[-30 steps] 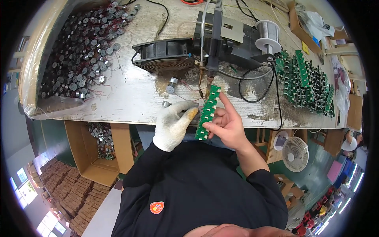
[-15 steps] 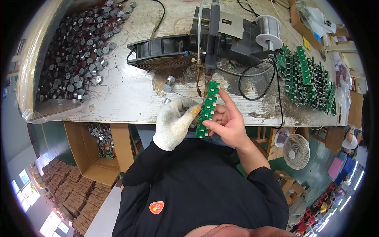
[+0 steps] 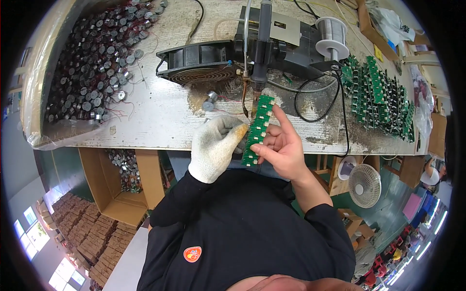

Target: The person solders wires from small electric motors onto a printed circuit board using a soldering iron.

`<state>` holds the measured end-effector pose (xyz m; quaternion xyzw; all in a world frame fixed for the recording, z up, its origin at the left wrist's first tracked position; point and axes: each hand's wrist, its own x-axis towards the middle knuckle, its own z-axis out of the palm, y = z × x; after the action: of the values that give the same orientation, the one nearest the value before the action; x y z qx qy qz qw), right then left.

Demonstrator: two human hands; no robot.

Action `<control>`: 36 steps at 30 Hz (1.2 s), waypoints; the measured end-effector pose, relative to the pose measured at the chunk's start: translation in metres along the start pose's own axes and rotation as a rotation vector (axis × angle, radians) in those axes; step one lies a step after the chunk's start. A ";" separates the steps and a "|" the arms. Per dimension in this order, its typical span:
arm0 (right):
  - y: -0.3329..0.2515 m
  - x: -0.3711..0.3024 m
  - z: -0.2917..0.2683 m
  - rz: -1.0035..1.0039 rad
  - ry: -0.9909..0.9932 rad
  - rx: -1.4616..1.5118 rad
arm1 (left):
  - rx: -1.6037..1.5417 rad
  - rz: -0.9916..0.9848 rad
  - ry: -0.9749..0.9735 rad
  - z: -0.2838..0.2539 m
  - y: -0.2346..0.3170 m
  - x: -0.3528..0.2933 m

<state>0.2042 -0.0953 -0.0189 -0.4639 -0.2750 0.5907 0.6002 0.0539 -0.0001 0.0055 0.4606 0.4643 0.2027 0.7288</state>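
Note:
My bare right hand (image 3: pixel 284 150) grips a long green circuit-board strip (image 3: pixel 258 130) between thumb and fingers, tilted, its far end just below a soldering iron (image 3: pixel 262 46). White pale parts line the strip. On my left hand (image 3: pixel 212 149) is a white glove, stained at the thumb tip. Its fingers are closed in a pinch against the strip's left edge; what they hold is hidden. Beyond that hand lie small round metal motors (image 3: pixel 208 103) with thin red wires. A thin bent copper-coloured tube (image 3: pixel 245 99) points down near the strip.
A bin (image 3: pixel 36 104) at the left holds many wired metal motors (image 3: pixel 97 72). Behind my hands stand a black fan (image 3: pixel 196 60) and a solder spool (image 3: pixel 331 36). Green strips (image 3: pixel 378 97) are piled at the right, past a black cable (image 3: pixel 297 109). Below the table edge sits a cardboard box (image 3: pixel 116 206).
The strip has shifted slightly away from me, toward the iron, with my right hand. My left hand has moved a little the same way, still pinched beside the strip.

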 end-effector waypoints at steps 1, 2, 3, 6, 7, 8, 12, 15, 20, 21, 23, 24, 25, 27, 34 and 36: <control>-0.001 0.000 0.001 -0.001 0.000 0.000 | 0.001 0.000 0.000 0.001 0.001 0.000; -0.003 0.000 0.001 -0.001 0.001 -0.002 | 0.009 0.010 0.003 0.002 0.003 -0.001; -0.005 0.000 0.002 0.000 0.001 -0.004 | 0.018 0.021 0.006 0.002 0.005 -0.002; -0.003 0.000 0.001 -0.003 0.001 -0.009 | 0.025 0.039 0.017 0.002 0.002 -0.002; -0.002 0.000 0.001 -0.004 0.002 -0.008 | 0.026 0.039 0.016 0.002 0.001 -0.002; -0.001 0.000 0.000 -0.001 0.008 -0.016 | 0.033 0.036 0.023 0.003 0.001 -0.002; 0.003 0.000 -0.001 -0.009 0.013 -0.019 | 0.012 0.009 0.025 0.001 -0.003 -0.001; 0.001 0.000 0.001 0.011 0.038 -0.037 | -0.001 -0.020 0.011 0.001 0.000 -0.002; -0.003 0.001 0.002 0.020 0.041 -0.040 | 0.024 0.019 0.014 0.001 0.000 -0.001; -0.003 0.001 0.002 0.019 0.042 -0.044 | 0.042 0.032 0.015 0.001 -0.001 0.000; -0.001 0.000 0.002 0.013 0.040 -0.042 | 0.051 0.017 0.012 0.001 -0.001 0.000; 0.000 0.000 0.001 0.006 0.040 -0.040 | 0.060 0.003 0.008 0.001 -0.001 0.000; 0.002 -0.001 0.000 0.007 0.041 -0.039 | 0.060 0.002 0.008 0.001 -0.002 0.000; 0.004 -0.001 -0.003 -0.015 0.013 -0.034 | 0.076 0.013 0.004 0.000 -0.004 0.000; 0.001 -0.003 -0.002 0.034 0.035 -0.031 | 0.117 0.099 0.027 0.003 -0.008 0.000; 0.001 -0.003 -0.001 0.036 0.028 -0.037 | 0.150 0.114 0.048 0.002 -0.011 0.002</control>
<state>0.2041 -0.0990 -0.0199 -0.4878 -0.2691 0.5897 0.5847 0.0550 -0.0047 -0.0048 0.5346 0.4684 0.2196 0.6682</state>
